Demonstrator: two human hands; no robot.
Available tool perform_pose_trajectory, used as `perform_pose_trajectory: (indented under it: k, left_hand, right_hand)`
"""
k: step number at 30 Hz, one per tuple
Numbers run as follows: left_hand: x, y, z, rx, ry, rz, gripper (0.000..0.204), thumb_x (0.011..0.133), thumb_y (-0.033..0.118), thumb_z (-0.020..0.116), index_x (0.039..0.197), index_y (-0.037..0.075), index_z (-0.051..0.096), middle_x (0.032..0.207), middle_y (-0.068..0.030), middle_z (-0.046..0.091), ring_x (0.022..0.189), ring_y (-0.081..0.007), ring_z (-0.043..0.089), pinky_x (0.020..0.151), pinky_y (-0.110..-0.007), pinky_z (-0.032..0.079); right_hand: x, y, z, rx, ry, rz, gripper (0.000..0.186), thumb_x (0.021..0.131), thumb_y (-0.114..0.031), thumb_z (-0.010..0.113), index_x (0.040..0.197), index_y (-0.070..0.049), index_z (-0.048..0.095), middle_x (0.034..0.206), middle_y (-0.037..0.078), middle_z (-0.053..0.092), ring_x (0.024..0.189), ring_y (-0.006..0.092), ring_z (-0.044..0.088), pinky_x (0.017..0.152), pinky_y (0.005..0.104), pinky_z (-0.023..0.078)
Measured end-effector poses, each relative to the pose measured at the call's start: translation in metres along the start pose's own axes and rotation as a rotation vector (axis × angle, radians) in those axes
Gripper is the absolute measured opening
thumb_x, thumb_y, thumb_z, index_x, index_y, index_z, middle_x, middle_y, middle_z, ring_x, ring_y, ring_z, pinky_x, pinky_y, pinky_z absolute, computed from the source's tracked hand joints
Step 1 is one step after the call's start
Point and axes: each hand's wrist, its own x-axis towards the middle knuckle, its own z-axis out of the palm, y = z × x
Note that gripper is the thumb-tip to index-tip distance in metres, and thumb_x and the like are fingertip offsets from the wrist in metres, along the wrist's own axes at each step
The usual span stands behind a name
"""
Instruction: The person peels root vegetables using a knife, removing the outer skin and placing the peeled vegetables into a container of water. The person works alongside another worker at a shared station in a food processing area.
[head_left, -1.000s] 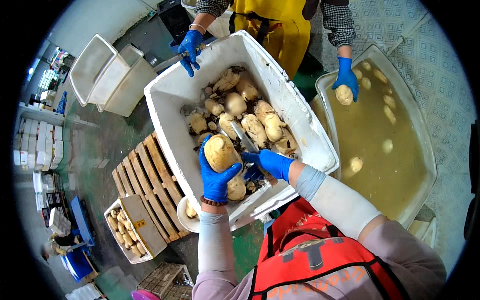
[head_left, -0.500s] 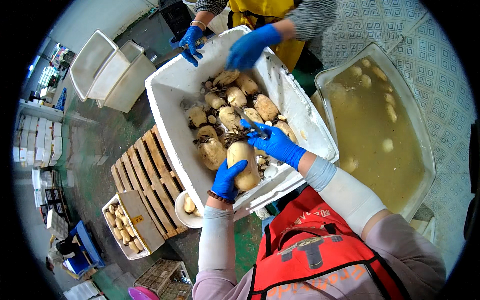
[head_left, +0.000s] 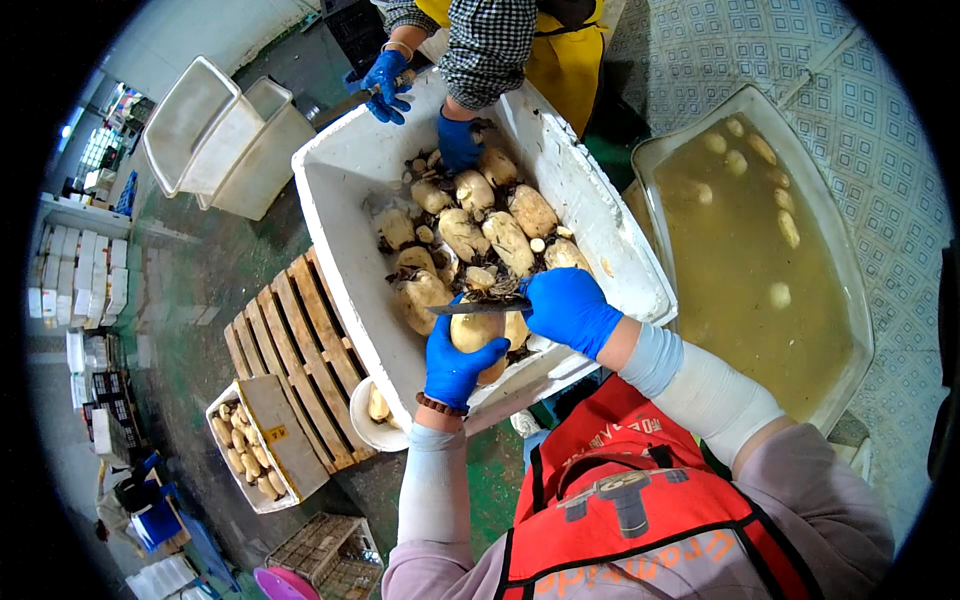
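Note:
My left hand [head_left: 453, 365], in a blue glove, is wrapped round a pale, plump lotus root [head_left: 476, 331] at the near end of a white foam box [head_left: 333, 225]. In my gloved right hand [head_left: 570, 308] is a knife [head_left: 462, 309], its dark blade pointing left across the top end of that root. Dark, stringy trimmings and a small cut piece [head_left: 480, 278] lie just beyond the blade. Several more lotus roots [head_left: 463, 235] fill the box. Whether the blade is biting into the root I cannot tell.
Across the box a co-worker's gloved hand [head_left: 460, 142] reaches in among the roots; their other hand [head_left: 386, 84] grips a handle. To the right, a tub of murky water [head_left: 760, 310] holds floating roots. Left are a wooden pallet [head_left: 300, 330], a root-filled box [head_left: 285, 425] and stacked tubs [head_left: 225, 140].
My right hand has turned the knife from pointing away to lying across the root's top. My left hand tilts the root away. The co-worker's blurred hand has come down into the box.

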Motion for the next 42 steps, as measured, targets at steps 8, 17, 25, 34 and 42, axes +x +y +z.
perform_pose_trajectory:
  k: [8,17,25,34,42]
  left_hand:
    - [-0.004,-0.006,-0.004,0.155,0.132,0.065,0.076,0.054,0.016,0.082,0.118,-0.001,0.045,0.106,-0.0132,0.055,0.095,-0.0212,0.055,0.081,-0.034,0.048]
    - [-0.012,-0.011,-0.022,0.130,0.146,0.115,0.075,0.056,0.014,0.081,0.120,0.001,0.044,0.114,-0.0145,0.052,0.100,-0.0241,0.054,0.084,-0.034,0.047]
    - [-0.002,-0.009,-0.030,0.805,0.367,0.453,0.083,0.052,0.020,0.082,0.123,0.004,0.044,0.109,-0.0164,0.054,0.097,-0.0319,0.054,0.084,-0.039,0.046]
    - [0.002,0.010,-0.001,0.984,0.284,0.625,0.081,0.051,0.021,0.084,0.122,0.006,0.047,0.107,-0.0142,0.056,0.099,-0.0293,0.055,0.086,-0.037,0.045]
    - [0.010,-0.013,-0.022,0.546,0.319,0.318,0.084,0.054,0.016,0.082,0.125,0.004,0.040,0.118,-0.0152,0.048,0.107,-0.0291,0.049,0.092,-0.038,0.042]
  right_hand:
    - [0.023,0.012,0.032,0.083,0.070,0.008,0.010,0.069,-0.016,0.056,0.072,-0.010,0.063,0.067,0.016,0.061,0.063,0.0336,0.060,0.056,0.0431,0.049]
    - [0.043,0.018,0.050,0.011,-0.038,-0.022,0.013,0.072,-0.017,0.058,0.077,-0.008,0.065,0.077,0.017,0.064,0.073,0.0322,0.063,0.063,0.0414,0.050]
    - [0.037,0.010,0.029,0.875,-0.137,0.237,0.047,0.074,-0.049,0.063,0.083,-0.002,0.065,0.077,0.018,0.064,0.073,0.0267,0.064,0.068,0.0365,0.049]
    - [0.030,-0.013,0.026,0.709,0.084,0.007,0.029,0.078,-0.032,0.058,0.086,-0.005,0.065,0.080,0.018,0.064,0.072,0.0305,0.063,0.066,0.0369,0.050]
    - [0.028,0.020,0.012,0.280,0.186,-0.004,0.039,0.073,-0.015,0.064,0.108,-0.002,0.054,0.086,0.017,0.060,0.078,0.0323,0.060,0.067,0.0390,0.049]
